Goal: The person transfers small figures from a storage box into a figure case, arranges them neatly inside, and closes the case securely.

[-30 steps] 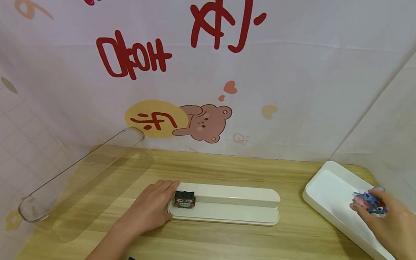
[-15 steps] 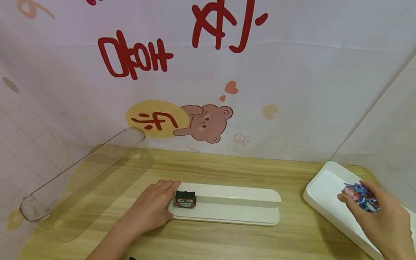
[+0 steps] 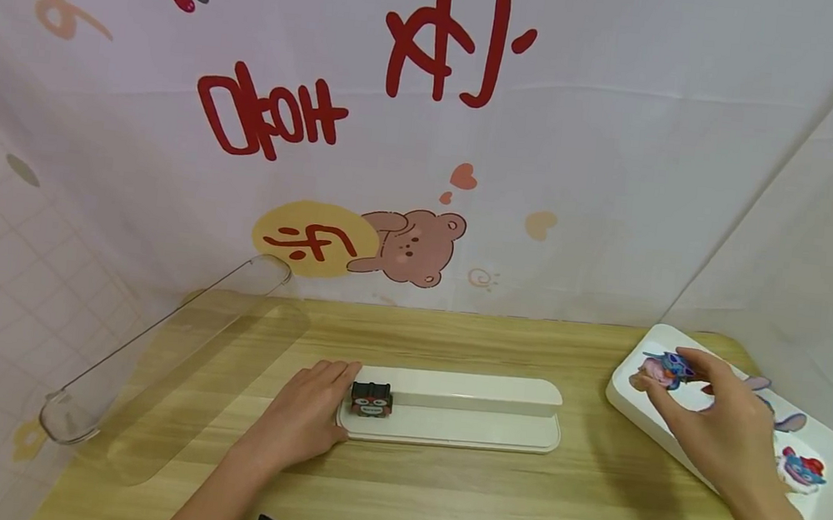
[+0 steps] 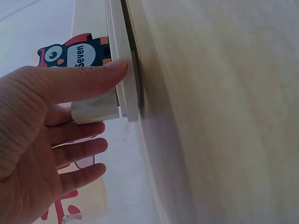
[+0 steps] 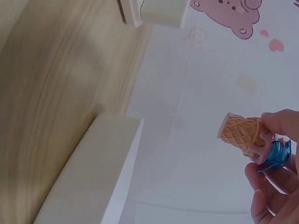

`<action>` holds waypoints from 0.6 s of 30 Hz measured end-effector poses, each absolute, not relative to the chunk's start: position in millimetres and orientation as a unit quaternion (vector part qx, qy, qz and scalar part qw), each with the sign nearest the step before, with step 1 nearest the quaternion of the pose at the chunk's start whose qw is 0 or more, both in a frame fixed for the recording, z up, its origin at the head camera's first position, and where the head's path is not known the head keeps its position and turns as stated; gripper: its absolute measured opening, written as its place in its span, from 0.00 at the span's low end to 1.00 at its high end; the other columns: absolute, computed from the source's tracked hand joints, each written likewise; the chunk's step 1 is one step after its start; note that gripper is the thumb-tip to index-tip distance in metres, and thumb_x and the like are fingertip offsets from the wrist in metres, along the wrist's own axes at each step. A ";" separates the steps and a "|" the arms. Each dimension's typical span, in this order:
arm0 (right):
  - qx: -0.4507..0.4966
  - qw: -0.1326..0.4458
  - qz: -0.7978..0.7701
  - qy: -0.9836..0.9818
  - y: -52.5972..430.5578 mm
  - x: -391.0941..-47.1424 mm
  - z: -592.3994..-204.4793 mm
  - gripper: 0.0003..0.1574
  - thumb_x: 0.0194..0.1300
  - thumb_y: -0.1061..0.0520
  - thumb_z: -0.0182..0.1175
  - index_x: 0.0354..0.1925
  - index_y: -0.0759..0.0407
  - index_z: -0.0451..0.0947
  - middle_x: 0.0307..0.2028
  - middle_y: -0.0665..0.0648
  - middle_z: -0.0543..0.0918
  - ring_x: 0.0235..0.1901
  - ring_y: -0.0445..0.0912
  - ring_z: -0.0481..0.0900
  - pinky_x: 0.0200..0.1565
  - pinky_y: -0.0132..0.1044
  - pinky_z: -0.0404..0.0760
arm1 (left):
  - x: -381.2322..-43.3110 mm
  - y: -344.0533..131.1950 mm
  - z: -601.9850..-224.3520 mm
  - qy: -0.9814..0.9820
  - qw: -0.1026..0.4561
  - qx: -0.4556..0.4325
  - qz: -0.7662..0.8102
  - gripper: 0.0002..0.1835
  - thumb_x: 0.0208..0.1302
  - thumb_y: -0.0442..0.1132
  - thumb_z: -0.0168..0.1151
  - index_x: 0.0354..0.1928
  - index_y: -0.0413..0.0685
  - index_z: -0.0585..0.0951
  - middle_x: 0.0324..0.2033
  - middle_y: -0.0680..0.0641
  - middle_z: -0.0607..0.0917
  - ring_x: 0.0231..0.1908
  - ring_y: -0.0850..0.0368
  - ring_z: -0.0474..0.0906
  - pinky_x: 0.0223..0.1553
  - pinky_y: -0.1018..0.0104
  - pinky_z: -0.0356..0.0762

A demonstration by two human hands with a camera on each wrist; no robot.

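Note:
In the head view my left hand [image 3: 308, 409] grips the left end of a white two-step display base [image 3: 476, 427], thumb at the front edge. A dark owl figurine [image 3: 371, 400] stands on its lower step; the left wrist view shows the word "Seven" on the owl's belly [image 4: 83, 55]. My right hand [image 3: 727, 428] pinches a blue figurine in an ice-cream cone [image 3: 665, 370] over the white tray [image 3: 653, 345]. From the right wrist, the waffle cone [image 5: 243, 133] points away from the fingers, its blue part between them.
Other figurines lie in the tray, one of them blue with a red top [image 3: 801, 469]. A clear plastic cover [image 3: 173, 362] lies at the left of the wooden table [image 3: 438, 505]. A printed white cloth [image 3: 604, 186] hangs behind.
My right hand has moved left over the tray with the ice-cream cone figurine, uncovering other figurines behind it. The left hand, base and owl stay in place.

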State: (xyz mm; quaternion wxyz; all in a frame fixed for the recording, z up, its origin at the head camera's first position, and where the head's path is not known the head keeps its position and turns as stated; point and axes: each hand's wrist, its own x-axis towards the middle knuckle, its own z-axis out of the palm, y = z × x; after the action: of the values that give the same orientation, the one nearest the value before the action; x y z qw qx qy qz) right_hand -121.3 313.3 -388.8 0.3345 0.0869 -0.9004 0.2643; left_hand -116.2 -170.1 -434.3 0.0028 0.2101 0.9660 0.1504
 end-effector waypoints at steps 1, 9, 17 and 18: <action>0.093 0.338 0.263 -0.899 310.5 -121.9 -388.7 0.41 0.41 0.60 0.83 0.55 0.68 0.82 0.36 0.67 0.88 0.41 0.13 0.64 0.39 0.21 0.65 | -116.0 -170.1 -434.0 0.966 0.001 0.211 0.150 0.50 0.46 0.36 0.86 0.73 0.34 0.72 0.63 0.40 0.80 0.64 0.43 0.74 0.63 0.42 0.73; 0.126 0.336 0.271 -0.893 283.7 -126.5 -387.2 0.42 0.40 0.63 0.83 0.56 0.68 0.81 0.36 0.64 0.88 0.41 0.21 0.68 0.41 0.24 0.68 | -115.5 -170.6 -435.0 0.966 -0.004 0.216 0.145 0.50 0.46 0.35 0.86 0.73 0.34 0.72 0.63 0.40 0.80 0.64 0.43 0.74 0.63 0.42 0.73; 0.148 0.326 0.294 -0.886 254.2 -129.6 -383.1 0.42 0.41 0.65 0.83 0.57 0.69 0.80 0.38 0.61 0.87 0.42 0.26 0.71 0.42 0.25 0.69 | -115.8 -171.1 -434.9 0.964 -0.011 0.221 0.145 0.50 0.45 0.35 0.87 0.72 0.33 0.73 0.63 0.39 0.80 0.63 0.42 0.74 0.63 0.42 0.74; 0.153 0.326 0.295 -0.885 250.9 -130.1 -382.8 0.42 0.41 0.65 0.83 0.57 0.68 0.80 0.38 0.61 0.87 0.41 0.27 0.72 0.42 0.25 0.69 | -116.0 -170.9 -434.7 0.965 -0.009 0.220 0.144 0.50 0.45 0.35 0.87 0.72 0.34 0.73 0.63 0.40 0.80 0.64 0.42 0.74 0.63 0.41 0.73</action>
State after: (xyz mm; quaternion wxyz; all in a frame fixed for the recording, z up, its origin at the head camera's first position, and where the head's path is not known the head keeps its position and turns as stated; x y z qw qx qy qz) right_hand -130.1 250.9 -382.8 0.3258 0.1532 -0.8852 0.2947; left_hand -116.0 -170.9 -434.7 -0.0089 0.2198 0.9648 0.1443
